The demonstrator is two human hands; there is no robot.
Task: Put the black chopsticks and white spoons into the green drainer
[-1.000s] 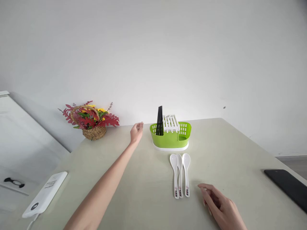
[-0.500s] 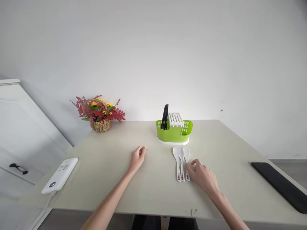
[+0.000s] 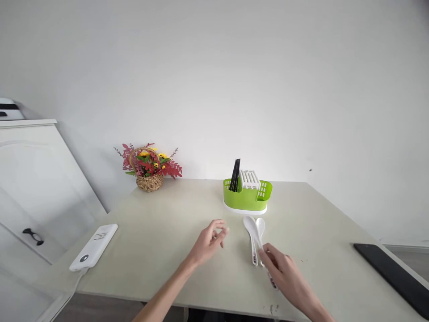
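Observation:
My right hand point(image 3: 284, 273) pinches a white spoon point(image 3: 255, 234) by its handle. This spoon slants across the others, bowl pointing away from me, and the patterned end of its handle shows below my fingers. Under and beside it lie two more white spoons, the left spoon point(image 3: 254, 255) partly covered and the right spoon point(image 3: 260, 225) with its bowl showing. To the left of the spoons, my left hand point(image 3: 208, 241) hovers with loosely curved fingers, thumb apart, holding nothing. Beyond the spoons stands a green utensil caddy point(image 3: 246, 200) with black chopsticks point(image 3: 235, 175) upright in its left compartment.
A wicker basket point(image 3: 149, 183) of artificial flowers stands at the back left. The white power bank point(image 3: 94, 248) with a cable lies near the left edge. At the right edge is a black phone point(image 3: 392, 277). A white cabinet point(image 3: 50, 179) stands left of the table point(image 3: 187, 197).
My right hand has taken hold of a spoon and tilted it over the others. My left hand has moved right, toward the spoons, and its fingers have loosened. The view has shifted slightly.

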